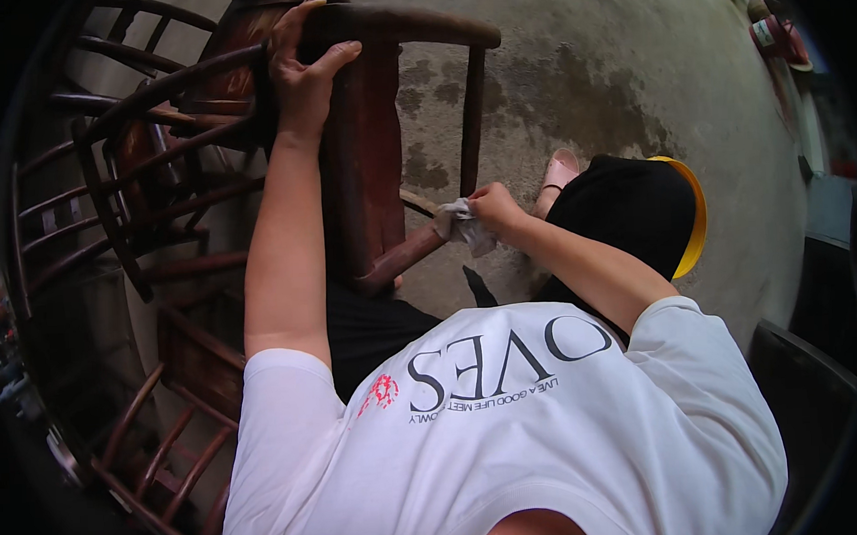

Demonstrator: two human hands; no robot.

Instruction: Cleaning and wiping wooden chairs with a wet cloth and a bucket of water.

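Observation:
A dark reddish-brown wooden chair, tipped over, lies just in front of me. My left hand grips its frame at the far left corner, thumb stretched along the wood and the other fingers partly hidden behind it. In my right hand a crumpled greyish-white cloth is pinched. The cloth touches the near end of the chair, where a short rail meets a long slim bar.
Several similar wooden chairs crowd the left side, one near my left elbow. Wet patches darken the concrete floor. My pink sandal shows beyond my right arm. Dark furniture stands at the right edge.

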